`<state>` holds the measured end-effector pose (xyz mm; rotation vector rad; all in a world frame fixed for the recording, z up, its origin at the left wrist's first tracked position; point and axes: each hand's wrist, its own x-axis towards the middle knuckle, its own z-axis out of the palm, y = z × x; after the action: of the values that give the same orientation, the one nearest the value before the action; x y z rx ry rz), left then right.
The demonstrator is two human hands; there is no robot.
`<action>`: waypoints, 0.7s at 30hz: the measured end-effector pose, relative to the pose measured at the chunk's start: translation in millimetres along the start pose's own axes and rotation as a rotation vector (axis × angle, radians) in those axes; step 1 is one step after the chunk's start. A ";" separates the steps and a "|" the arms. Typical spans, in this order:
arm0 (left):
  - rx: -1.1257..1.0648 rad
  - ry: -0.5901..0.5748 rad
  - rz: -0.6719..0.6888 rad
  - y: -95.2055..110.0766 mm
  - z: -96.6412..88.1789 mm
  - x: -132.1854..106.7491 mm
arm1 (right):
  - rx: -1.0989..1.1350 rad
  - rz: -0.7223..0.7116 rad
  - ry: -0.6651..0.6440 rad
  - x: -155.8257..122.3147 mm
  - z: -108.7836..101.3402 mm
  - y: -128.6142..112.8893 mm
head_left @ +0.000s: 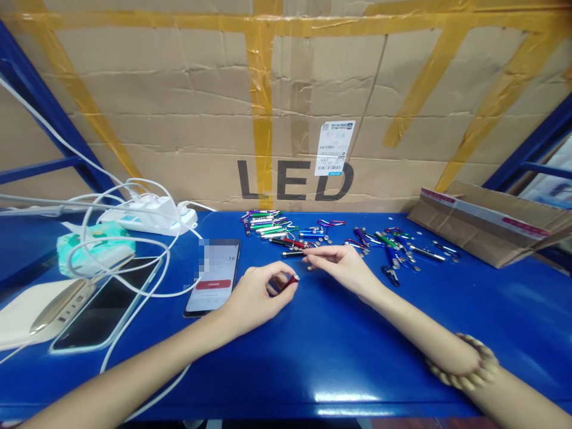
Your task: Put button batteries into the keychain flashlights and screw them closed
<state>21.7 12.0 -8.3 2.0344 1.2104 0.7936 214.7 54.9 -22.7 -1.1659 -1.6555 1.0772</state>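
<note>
My left hand (257,295) rests on the blue table (339,345) with its fingers closed round a small red keychain flashlight (289,281), whose silver tip points right. My right hand (342,262) reaches forward with fingers pinched at a dark flashlight (292,254) lying at the near edge of a pile; what the pinch holds I cannot make out. One pile of coloured keychain flashlights (272,229) lies behind the hands. A second pile with carabiner clips (393,245) is spread to the right. A beaded bracelet (469,363) is on my right forearm.
A phone with a lit screen (214,277) lies just left of my left hand. Further left are a dark phone (105,304), a white power bank (31,310), a tissue pack (92,247), a power strip (149,214) and white cables. A cardboard box (487,226) sits at right; a large carton marked LED (295,119) stands behind.
</note>
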 end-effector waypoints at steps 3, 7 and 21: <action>0.000 -0.002 -0.002 -1.0 -0.5 0.3 | 0.046 0.035 -0.026 -0.4 -0.1 -1.2; -0.008 0.002 -0.007 -1.1 -1.3 1.0 | 0.113 0.080 -0.030 -1.4 1.4 -3.8; -0.094 -0.013 -0.050 1.3 -2.5 2.4 | 0.137 0.041 0.180 -4.9 0.4 -4.5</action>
<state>21.4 14.1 -5.4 1.9234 1.1896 0.7977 214.3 49.2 -19.3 -1.1760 -1.4036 1.0614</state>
